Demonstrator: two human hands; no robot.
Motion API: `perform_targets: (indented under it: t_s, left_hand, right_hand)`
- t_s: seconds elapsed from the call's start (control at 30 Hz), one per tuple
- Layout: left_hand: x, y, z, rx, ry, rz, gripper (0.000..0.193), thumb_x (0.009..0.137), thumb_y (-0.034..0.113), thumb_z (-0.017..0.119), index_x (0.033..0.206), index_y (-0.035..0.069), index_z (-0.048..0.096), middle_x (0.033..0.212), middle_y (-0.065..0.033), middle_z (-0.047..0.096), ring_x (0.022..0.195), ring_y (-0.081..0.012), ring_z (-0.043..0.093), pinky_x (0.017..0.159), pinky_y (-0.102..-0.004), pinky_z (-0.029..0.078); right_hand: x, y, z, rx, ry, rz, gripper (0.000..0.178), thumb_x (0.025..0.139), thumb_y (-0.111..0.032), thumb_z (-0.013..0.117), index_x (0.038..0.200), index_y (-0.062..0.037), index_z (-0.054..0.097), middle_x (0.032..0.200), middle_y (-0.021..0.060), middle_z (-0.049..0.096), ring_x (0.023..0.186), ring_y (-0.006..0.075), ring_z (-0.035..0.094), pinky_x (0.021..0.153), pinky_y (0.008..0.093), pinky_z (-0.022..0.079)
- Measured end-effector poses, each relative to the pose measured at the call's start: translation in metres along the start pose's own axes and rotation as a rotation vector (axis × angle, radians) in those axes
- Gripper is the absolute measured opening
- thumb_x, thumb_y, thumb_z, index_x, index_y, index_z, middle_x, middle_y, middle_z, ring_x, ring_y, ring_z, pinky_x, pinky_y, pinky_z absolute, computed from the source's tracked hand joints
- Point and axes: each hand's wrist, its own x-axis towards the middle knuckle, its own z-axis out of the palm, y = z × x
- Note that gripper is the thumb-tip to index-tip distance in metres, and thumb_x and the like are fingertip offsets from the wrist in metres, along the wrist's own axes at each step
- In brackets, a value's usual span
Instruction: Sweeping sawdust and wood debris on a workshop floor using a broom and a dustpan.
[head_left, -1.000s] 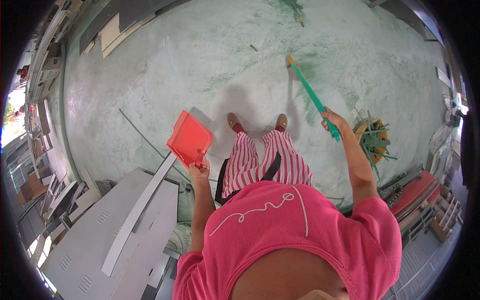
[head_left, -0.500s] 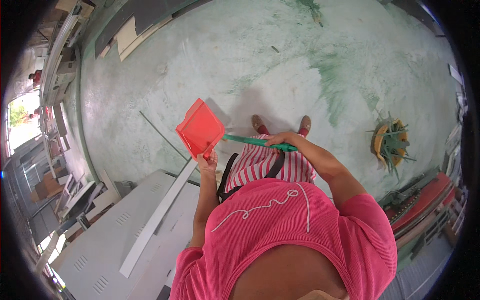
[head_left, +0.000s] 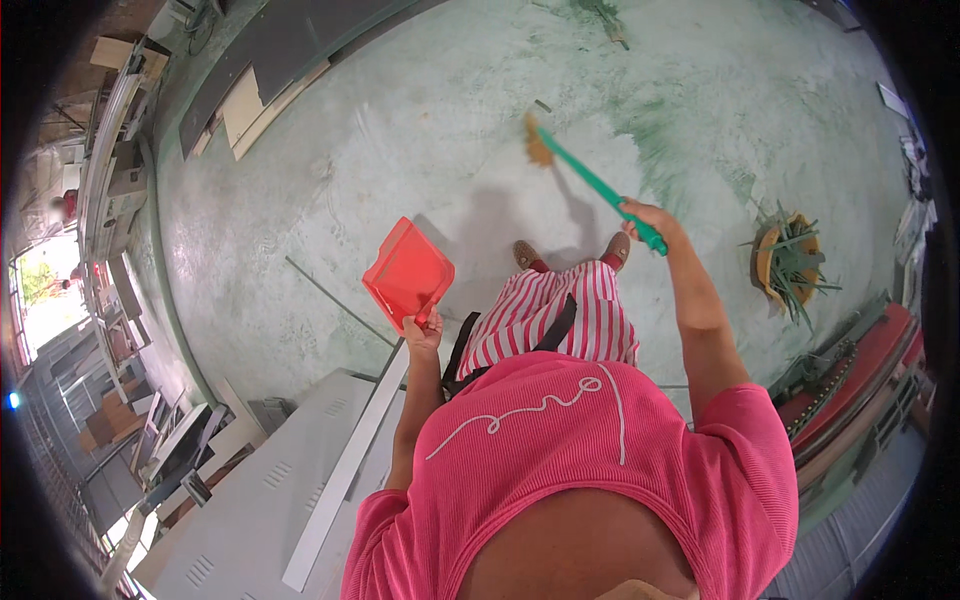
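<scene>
My left hand [head_left: 423, 330] is wrapped round the short handle of a red dustpan [head_left: 410, 265], which I carry off to the left of my legs. My right hand [head_left: 648, 220] grips a hand brush [head_left: 588, 180] by its green handle, arm stretched forward. The brush's tan bristles, a little blurred, are beyond my feet, near a small dark scrap [head_left: 543, 106] on the floor. Whether the bristles touch the floor I cannot tell.
A yellow container [head_left: 767, 265] holding green strips stands at the right. A thin green strip [head_left: 335, 298] lies on the floor at left, by a long pale bar [head_left: 345, 475] over a grey cabinet [head_left: 235, 510]. Dark panels [head_left: 300, 50] lie far left.
My right hand has swung the brush away from the dustpan, forward and to the right, bringing the bristles close to the dark scrap. The dustpan has shifted slightly toward me, still in my left hand.
</scene>
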Motion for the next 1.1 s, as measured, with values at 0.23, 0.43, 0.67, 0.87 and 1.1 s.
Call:
perform_targets:
  t_s: [0.23, 0.43, 0.67, 0.87, 1.1]
  left_hand:
    - [0.012, 0.002, 0.051, 0.067, 0.229, 0.047, 0.034, 0.064, 0.024, 0.039, 0.088, 0.001, 0.048, 0.071, -0.0101, 0.055, 0.065, -0.0193, 0.054, 0.062, -0.0303, 0.042]
    - [0.030, 0.013, 0.067, 0.080, 0.242, 0.107, 0.035, 0.063, 0.025, 0.039, 0.089, 0.003, 0.048, 0.071, -0.0089, 0.055, 0.068, -0.0180, 0.052, 0.066, -0.0295, 0.040]
    - [0.051, 0.022, 0.106, 0.088, 0.272, 0.112, 0.033, 0.062, 0.025, 0.042, 0.085, 0.002, 0.048, 0.072, -0.0087, 0.054, 0.068, -0.0189, 0.052, 0.065, -0.0298, 0.041]
    - [0.069, 0.045, 0.148, 0.152, 0.281, 0.058, 0.032, 0.062, 0.023, 0.042, 0.083, 0.000, 0.047, 0.070, -0.0098, 0.053, 0.066, -0.0190, 0.052, 0.062, -0.0294, 0.041]
    - [0.123, 0.072, 0.214, 0.168, 0.312, 0.042, 0.032, 0.064, 0.023, 0.041, 0.086, 0.000, 0.047, 0.075, -0.0100, 0.053, 0.068, -0.0187, 0.051, 0.064, -0.0293, 0.041]
  right_hand:
    - [-0.050, -0.024, -0.018, 0.043, 0.186, -0.133, 0.054, 0.076, -0.018, 0.046, 0.120, -0.0232, 0.016, 0.061, 0.0012, 0.038, 0.044, 0.0054, 0.036, 0.036, 0.0171, 0.033]
    - [-0.049, 0.000, 0.058, -0.190, -0.017, -0.028, 0.044, 0.076, -0.019, 0.044, 0.116, -0.0185, 0.024, 0.059, 0.0006, 0.038, 0.045, 0.0059, 0.037, 0.035, 0.0196, 0.033]
    - [0.038, 0.013, 0.137, -0.520, -0.383, 0.178, 0.050, 0.075, -0.025, 0.048, 0.119, -0.0159, 0.026, 0.063, 0.0030, 0.044, 0.047, 0.0087, 0.043, 0.041, 0.0221, 0.038]
    - [0.109, -0.024, 0.134, -0.736, -0.407, 0.084, 0.031, 0.072, -0.030, 0.048, 0.092, -0.0063, 0.043, 0.068, 0.0041, 0.051, 0.055, 0.0130, 0.051, 0.047, 0.0261, 0.042]
    - [0.099, -0.114, 0.035, 0.005, -0.230, 0.128, 0.043, 0.073, -0.025, 0.052, 0.110, -0.0186, 0.031, 0.062, 0.0017, 0.039, 0.049, 0.0061, 0.040, 0.038, 0.0172, 0.035]
